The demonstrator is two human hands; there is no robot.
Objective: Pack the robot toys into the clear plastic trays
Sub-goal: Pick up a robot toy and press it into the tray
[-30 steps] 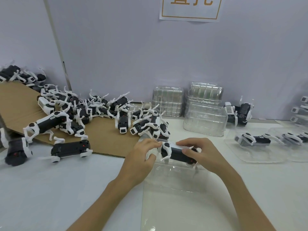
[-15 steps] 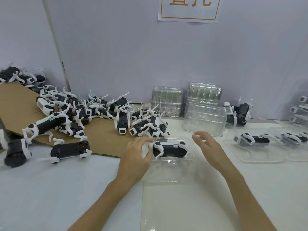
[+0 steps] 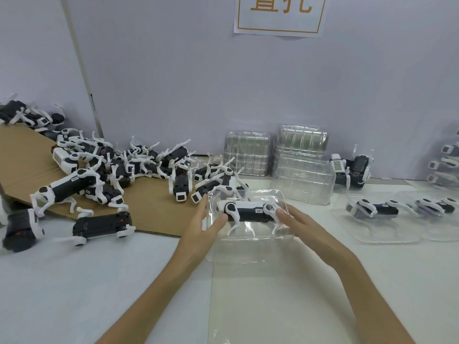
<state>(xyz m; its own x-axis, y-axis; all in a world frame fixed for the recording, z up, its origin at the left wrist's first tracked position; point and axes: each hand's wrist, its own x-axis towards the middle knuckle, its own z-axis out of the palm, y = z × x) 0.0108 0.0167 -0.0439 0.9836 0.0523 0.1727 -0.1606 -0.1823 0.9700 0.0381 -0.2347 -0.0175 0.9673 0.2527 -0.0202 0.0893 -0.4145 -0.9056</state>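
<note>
Touching robot toy (image 3: 248, 211): left hand (image 3: 201, 228), right hand (image 3: 306, 225), straight-fingered.

A brown cardboard sheet (image 3: 154, 207) is lying on the white bench (image 3: 62, 281) to my left, its far end sloping upward. A paper sign (image 3: 279, 21) with orange characters is hanging on the pale wall (image 3: 173, 83) I am facing.

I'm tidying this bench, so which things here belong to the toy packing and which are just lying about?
Job: robot toy in the clear tray, left hand and right hand on it; pile of loose toys; stacked empty trays; filled trays at right.
Lying about: cardboard sheet under the pile; wall sign.
</note>
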